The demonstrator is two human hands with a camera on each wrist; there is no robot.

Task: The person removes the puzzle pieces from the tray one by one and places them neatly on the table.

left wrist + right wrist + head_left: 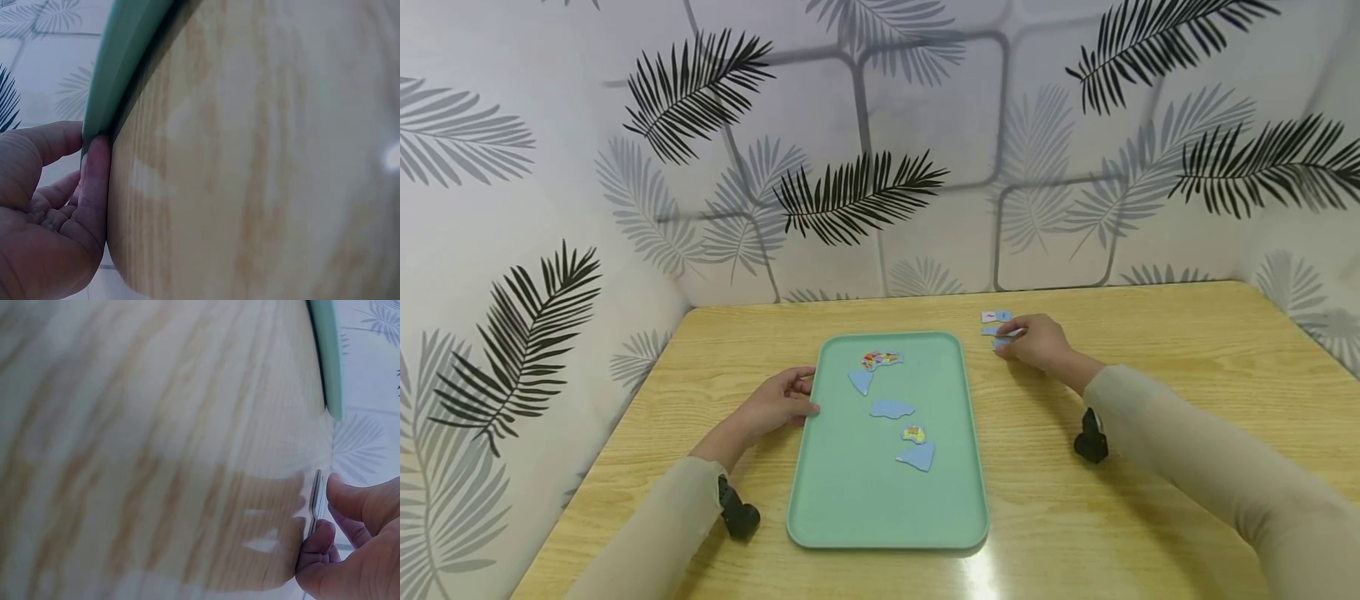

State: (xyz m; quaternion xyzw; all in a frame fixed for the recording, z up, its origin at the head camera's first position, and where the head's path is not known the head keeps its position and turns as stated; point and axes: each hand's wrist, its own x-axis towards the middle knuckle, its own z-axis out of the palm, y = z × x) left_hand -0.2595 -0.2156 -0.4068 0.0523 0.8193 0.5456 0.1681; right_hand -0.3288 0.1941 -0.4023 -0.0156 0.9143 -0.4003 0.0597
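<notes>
A mint-green tray (880,517) lies on the wooden table. My left hand (778,400) grips its left rim, with thumb and fingers meeting at the edge in the left wrist view. On the tray lie several flat puzzle pieces: a multicoloured one (880,360), a yellow-patterned one (913,433) and plain blue ones such as this blue piece (892,409). Beyond the tray's right side, my right hand (1037,340) pinches a thin blue puzzle piece (1002,342) between thumb and fingers, its edge (316,497) showing in the right wrist view. The fingers partly cover it.
Near the right hand lie another blue piece (988,332) and a white-and-blue piece (996,317), close to the table's back. A leaf-patterned wall (940,233) rises directly behind the table (1150,333). A small black camera (1091,442) is strapped at each wrist.
</notes>
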